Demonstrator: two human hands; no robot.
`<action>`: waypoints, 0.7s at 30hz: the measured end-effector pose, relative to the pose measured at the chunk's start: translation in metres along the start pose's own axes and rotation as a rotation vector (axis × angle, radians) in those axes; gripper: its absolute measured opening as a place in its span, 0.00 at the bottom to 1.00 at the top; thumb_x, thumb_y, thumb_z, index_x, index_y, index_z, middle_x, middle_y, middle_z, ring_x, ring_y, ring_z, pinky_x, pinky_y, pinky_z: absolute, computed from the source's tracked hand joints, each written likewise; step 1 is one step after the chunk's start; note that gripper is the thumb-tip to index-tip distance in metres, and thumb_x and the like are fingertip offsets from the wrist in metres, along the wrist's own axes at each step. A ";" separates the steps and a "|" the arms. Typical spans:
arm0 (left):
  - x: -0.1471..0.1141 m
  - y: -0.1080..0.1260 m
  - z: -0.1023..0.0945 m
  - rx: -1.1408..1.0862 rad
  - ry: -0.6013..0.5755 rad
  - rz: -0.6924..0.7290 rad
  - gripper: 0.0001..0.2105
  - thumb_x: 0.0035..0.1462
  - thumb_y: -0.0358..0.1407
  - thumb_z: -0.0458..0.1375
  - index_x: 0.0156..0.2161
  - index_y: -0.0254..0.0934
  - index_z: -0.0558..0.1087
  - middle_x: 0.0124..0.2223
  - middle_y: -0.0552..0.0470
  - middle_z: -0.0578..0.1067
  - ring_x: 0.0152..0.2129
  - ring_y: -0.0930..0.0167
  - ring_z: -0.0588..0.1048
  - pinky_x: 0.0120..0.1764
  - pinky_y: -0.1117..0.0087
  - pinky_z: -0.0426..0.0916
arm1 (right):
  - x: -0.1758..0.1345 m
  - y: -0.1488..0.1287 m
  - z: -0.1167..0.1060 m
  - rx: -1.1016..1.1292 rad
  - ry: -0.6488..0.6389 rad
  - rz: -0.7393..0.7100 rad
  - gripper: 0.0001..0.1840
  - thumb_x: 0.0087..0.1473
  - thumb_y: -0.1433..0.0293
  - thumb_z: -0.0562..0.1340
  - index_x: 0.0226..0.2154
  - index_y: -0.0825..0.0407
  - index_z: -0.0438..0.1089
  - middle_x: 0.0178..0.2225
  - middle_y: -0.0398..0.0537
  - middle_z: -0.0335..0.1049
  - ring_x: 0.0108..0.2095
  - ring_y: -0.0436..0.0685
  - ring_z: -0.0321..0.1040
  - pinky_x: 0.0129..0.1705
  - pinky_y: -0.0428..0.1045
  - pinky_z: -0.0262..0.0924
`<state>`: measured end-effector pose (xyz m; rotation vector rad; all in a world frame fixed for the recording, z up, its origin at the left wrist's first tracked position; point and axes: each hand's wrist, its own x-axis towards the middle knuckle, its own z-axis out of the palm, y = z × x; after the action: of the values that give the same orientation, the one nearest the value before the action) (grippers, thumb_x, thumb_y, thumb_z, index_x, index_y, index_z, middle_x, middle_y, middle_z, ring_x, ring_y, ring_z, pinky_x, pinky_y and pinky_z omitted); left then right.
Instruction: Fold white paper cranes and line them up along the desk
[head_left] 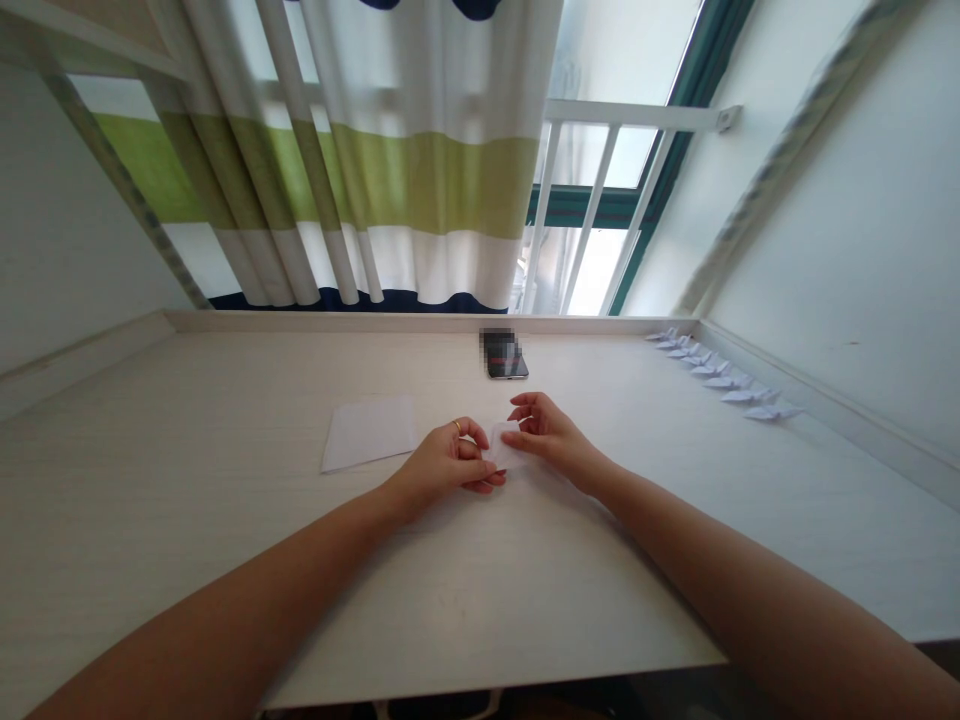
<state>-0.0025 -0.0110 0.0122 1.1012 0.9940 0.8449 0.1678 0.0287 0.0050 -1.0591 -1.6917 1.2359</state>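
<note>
Between my two hands is a small folded piece of white paper (507, 452), held just above the pale desk (465, 590). My left hand (459, 458), with a ring on one finger, pinches its left edge between thumb and fingers. On the other side my right hand (551, 432) grips it, the thumb lying on its face. Finer folds in the paper are too small to make out. Left of my left hand, partly behind it, a flat stack or sheet of white paper (369, 432) lies on the desk.
A dark phone (507, 356), partly blurred, lies behind my hands. Along the right edge runs a row of several folded white paper cranes (731, 383). A low ledge (337, 322) borders the desk's back, below a striped curtain (427, 180) and white window bars (585, 215).
</note>
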 end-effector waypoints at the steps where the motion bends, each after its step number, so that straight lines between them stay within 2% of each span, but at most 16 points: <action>1: 0.000 0.000 0.000 0.003 0.004 0.008 0.16 0.38 0.32 0.64 0.29 0.35 0.59 0.19 0.57 0.72 0.27 0.66 0.76 0.30 0.69 0.69 | 0.000 0.000 0.000 0.056 -0.034 0.044 0.21 0.40 0.66 0.63 0.38 0.52 0.57 0.26 0.39 0.58 0.24 0.46 0.57 0.26 0.45 0.54; 5: 0.001 -0.003 0.000 0.006 -0.010 0.015 0.17 0.38 0.33 0.64 0.28 0.36 0.57 0.20 0.55 0.73 0.26 0.66 0.76 0.29 0.69 0.69 | -0.003 -0.007 0.002 0.133 -0.122 0.135 0.16 0.40 0.65 0.63 0.34 0.53 0.62 0.18 0.36 0.56 0.19 0.45 0.53 0.21 0.43 0.47; 14: 0.001 -0.002 -0.001 -0.033 -0.059 -0.006 0.18 0.37 0.32 0.64 0.28 0.36 0.56 0.21 0.54 0.73 0.24 0.68 0.76 0.28 0.70 0.68 | -0.005 -0.011 0.002 0.226 -0.136 0.124 0.14 0.38 0.67 0.64 0.31 0.53 0.64 0.20 0.37 0.61 0.21 0.45 0.56 0.23 0.44 0.49; 21: 0.005 -0.006 0.000 -0.039 0.039 0.085 0.19 0.40 0.33 0.63 0.29 0.37 0.53 0.21 0.59 0.72 0.21 0.72 0.75 0.29 0.71 0.68 | -0.007 -0.014 0.006 0.156 -0.108 0.079 0.15 0.40 0.64 0.64 0.32 0.53 0.64 0.19 0.37 0.60 0.20 0.45 0.55 0.22 0.43 0.50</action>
<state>-0.0005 -0.0084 0.0051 1.1036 0.9647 0.9541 0.1628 0.0177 0.0164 -0.9879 -1.6167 1.4738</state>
